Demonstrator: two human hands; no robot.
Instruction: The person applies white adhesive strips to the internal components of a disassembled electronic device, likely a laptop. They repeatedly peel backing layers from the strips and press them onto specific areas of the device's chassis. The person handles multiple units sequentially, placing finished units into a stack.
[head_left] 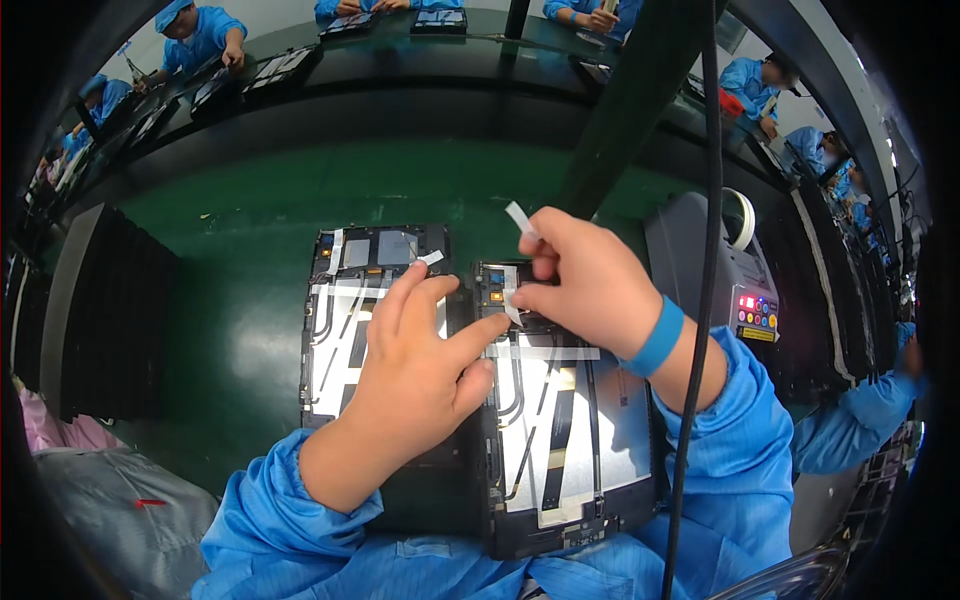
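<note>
Taping seems to be in hand: tape piece (517,217) is pinched in right hand (590,285); left hand (412,355) is spread, nothing gripped. Near-right open unit (580,535) lies under both; silver panel (625,430) and dark cables are housed inside. Flat, unwrinkled placement is probably called for. Roll (741,218) is held in dispenser (692,245).

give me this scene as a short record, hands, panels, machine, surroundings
left hand: spread, index fingertip at the right panel
right hand: thumb over that panel, tape piece at its fingers
left panel: silver and black, partly under left hand
machine: grey, lit buttons, right of both panels
stack: black, left of both panels
background: people in blue
</note>
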